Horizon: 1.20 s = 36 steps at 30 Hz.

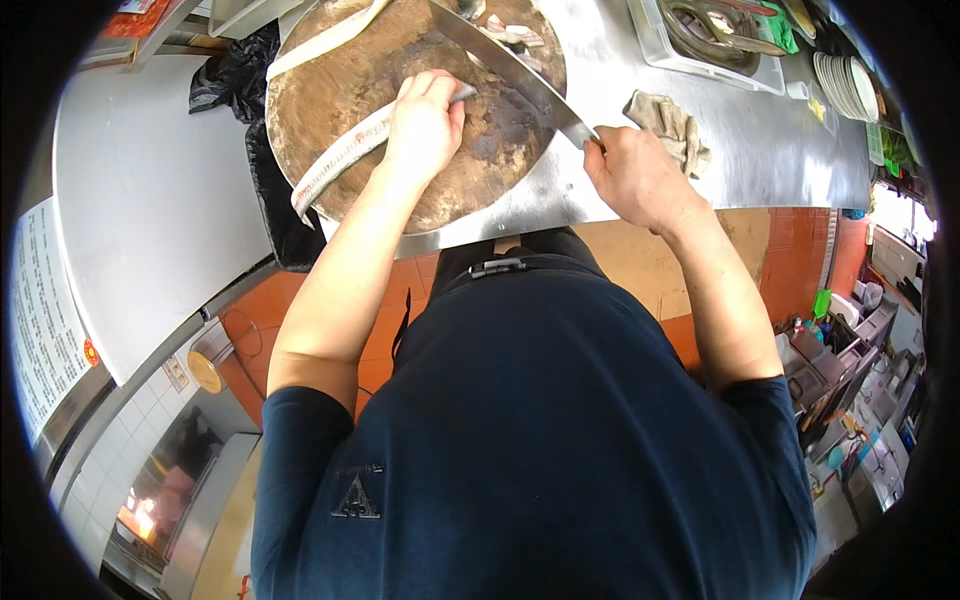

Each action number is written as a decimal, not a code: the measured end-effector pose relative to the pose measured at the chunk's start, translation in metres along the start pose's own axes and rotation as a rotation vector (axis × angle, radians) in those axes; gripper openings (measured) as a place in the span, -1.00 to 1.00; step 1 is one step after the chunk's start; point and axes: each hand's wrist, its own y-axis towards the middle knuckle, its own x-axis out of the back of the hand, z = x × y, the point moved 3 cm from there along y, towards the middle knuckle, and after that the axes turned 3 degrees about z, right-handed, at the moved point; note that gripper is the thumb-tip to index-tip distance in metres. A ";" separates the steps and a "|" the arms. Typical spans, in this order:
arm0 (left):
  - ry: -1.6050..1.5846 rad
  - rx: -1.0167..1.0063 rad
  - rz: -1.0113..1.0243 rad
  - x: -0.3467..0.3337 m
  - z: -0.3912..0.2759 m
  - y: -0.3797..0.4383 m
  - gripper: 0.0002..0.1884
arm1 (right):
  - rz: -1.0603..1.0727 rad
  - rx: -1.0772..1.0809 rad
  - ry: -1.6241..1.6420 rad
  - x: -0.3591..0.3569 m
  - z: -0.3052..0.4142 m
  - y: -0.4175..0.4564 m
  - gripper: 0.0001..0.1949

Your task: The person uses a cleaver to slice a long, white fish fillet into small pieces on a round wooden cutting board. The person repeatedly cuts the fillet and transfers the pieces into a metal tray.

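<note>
On the round wooden chopping block lies a long, pale eel-like fish strip, its near end hanging over the block's left edge. My left hand grips the strip close to its far end, where a grey tip pokes out past the fingers. My right hand holds a large knife by its handle, the long blade slanting away to the upper left above the block. Small cut fish pieces sit at the block's far side, beyond the blade. A second pale strip curves along the upper left rim.
A crumpled work glove lies on the steel table right of the knife. Behind it stands a clear plastic bin holding whole eels. Stacked white plates are farther right. Black plastic bags hang left of the block.
</note>
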 end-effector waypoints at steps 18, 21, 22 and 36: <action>-0.030 -0.132 0.008 0.017 0.012 -0.016 -0.78 | 0.256 -0.040 -0.053 0.003 0.039 -0.035 -0.71; -0.050 -0.122 0.028 0.017 0.015 -0.016 -0.79 | 0.316 -0.052 -0.013 0.001 0.038 -0.021 -0.71; -0.062 -0.116 0.030 0.017 0.015 -0.015 -0.79 | 0.330 -0.065 -0.002 0.002 0.040 -0.016 -0.70; -0.035 -0.062 0.028 0.015 0.016 -0.014 -0.73 | 0.292 0.002 0.108 -0.026 0.074 0.083 -0.64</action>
